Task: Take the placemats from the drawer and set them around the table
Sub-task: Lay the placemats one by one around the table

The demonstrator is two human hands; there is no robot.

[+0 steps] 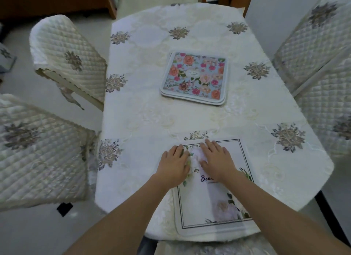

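A white placemat [205, 203] with a dark line border, pale flowers and blue script lies flat at the table's near edge. My left hand [173, 162] and my right hand [216, 157] both rest palm down on its far left part, fingers straight and side by side. In the middle of the table sits a small stack of placemats [195, 78]; the top one is light blue with pink and orange flowers, and edges of others show beneath it.
The table [152, 112] wears a cream embroidered cloth with grey flower motifs. Quilted covered chairs stand on the left [66, 55], near left [38, 150] and right [313, 45]. A wooden cabinet [57, 0] is at the far left.
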